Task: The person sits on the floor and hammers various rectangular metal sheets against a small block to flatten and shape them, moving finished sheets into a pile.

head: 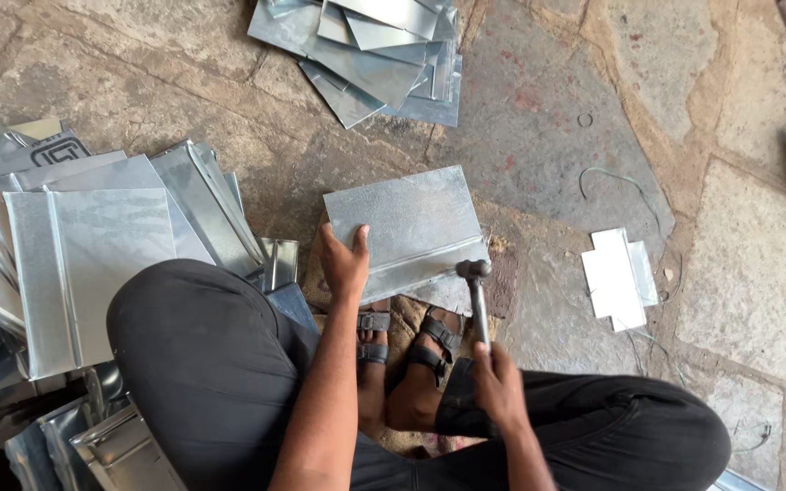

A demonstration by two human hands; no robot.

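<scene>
A galvanised metal sheet (407,218) with a folded seam along its near edge lies on the stone floor in front of my sandalled feet. My left hand (345,264) presses down on its near left corner. In my right hand (499,386) is a hammer (478,295), gripped by the handle. The hammer's head rests at the sheet's near right edge, on the seam.
A big pile of similar metal sheets (84,264) lies at my left, partly under my knee. Another stack (375,50) sits at the top. A small cut metal piece (619,277) and loose wire (625,186) lie to the right on the stone floor (757,264).
</scene>
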